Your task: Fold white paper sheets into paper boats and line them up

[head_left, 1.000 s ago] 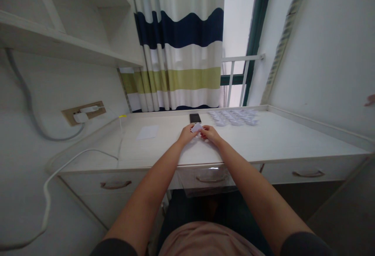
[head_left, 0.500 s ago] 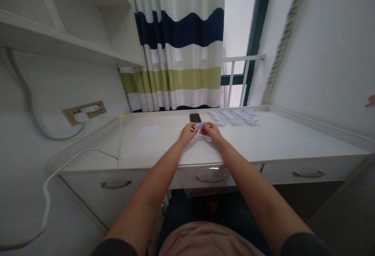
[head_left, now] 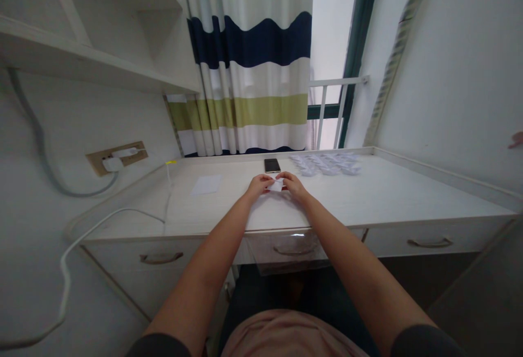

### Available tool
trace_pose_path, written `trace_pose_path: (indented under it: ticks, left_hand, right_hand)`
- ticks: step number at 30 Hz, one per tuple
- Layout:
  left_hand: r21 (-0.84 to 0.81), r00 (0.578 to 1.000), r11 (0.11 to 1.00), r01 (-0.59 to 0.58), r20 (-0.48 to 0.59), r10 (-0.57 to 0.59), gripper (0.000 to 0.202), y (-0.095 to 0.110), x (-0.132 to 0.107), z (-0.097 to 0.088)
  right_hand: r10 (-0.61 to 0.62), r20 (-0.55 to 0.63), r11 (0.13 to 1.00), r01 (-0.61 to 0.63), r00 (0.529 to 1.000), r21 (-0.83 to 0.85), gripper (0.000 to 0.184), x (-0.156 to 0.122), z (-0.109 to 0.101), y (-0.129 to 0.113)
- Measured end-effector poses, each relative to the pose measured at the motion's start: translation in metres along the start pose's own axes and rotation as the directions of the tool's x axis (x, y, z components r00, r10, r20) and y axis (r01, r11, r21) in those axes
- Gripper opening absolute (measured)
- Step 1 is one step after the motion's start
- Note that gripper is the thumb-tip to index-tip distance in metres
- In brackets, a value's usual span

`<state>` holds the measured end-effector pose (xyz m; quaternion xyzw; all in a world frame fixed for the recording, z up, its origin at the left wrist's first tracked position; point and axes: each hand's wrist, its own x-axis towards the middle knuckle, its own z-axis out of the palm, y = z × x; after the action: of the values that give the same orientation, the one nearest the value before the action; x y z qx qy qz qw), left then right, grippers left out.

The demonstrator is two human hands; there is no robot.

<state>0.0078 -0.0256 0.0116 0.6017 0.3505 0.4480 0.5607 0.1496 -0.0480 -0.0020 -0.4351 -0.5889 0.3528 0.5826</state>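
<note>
Between my two hands is a small piece of white paper (head_left: 276, 185), folded at least in part, held just above the desk top. My left hand (head_left: 259, 185) pinches its left side. The fingers of my right hand (head_left: 293, 186) are closed on its right and upper edge. Just beyond my hands lies a black phone (head_left: 272, 165), flat on the desk. To the right of the phone, several folded white paper pieces (head_left: 327, 164) lie in rows. A flat stack or sheet of white paper (head_left: 206, 185) rests on the left of the desk.
The white desk (head_left: 392, 193) has a raised rim at the back and right. A white cable (head_left: 118, 211) crosses its left end. Clear plastic (head_left: 286, 253) hangs over the middle drawer front. A shelf (head_left: 102, 62) juts out at upper left. A striped curtain (head_left: 249, 73) hangs behind.
Both hands have come slightly lower and nearer to me. The paper between them has turned, showing a broader white face below the fingers. The phone and the folded pieces stay put.
</note>
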Motion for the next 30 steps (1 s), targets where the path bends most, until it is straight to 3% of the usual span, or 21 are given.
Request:
trace_pose_path:
  ticks: [3,6,9,25,30]
  left_hand:
    - [0.033,1.0,0.999,-0.028,-0.004,0.028,0.023,-0.0005,0.0003,-0.0004]
    - [0.067,0.997,0.996,-0.066,-0.024,0.068,0.021,-0.0005,0.0012,-0.0012]
    - [0.081,0.995,0.992,-0.1,-0.008,0.101,0.02,-0.0022,0.0035,-0.002]
    - [0.046,0.994,0.993,-0.106,-0.003,0.107,0.026,-0.0043,0.0062,-0.0007]
    - [0.018,0.999,1.0,-0.007,-0.032,0.008,0.025,-0.0057,0.0064,-0.0023]
  right_hand:
    - [-0.085,-0.05,0.988,0.078,0.995,-0.133,0.015,0.0002,-0.0008,0.0011]
    - [-0.215,-0.067,0.928,0.183,0.974,-0.324,0.028,-0.0016,-0.002,0.0028]
    - [-0.238,-0.054,0.885,0.194,0.97,-0.423,0.028,-0.0027,-0.0036,0.0048]
    - [-0.248,-0.025,0.853,0.206,0.968,-0.48,0.013,-0.0066,-0.0006,-0.0016]
    - [-0.261,-0.005,0.864,0.231,0.965,-0.447,0.012,-0.0068,0.0006,-0.0025]
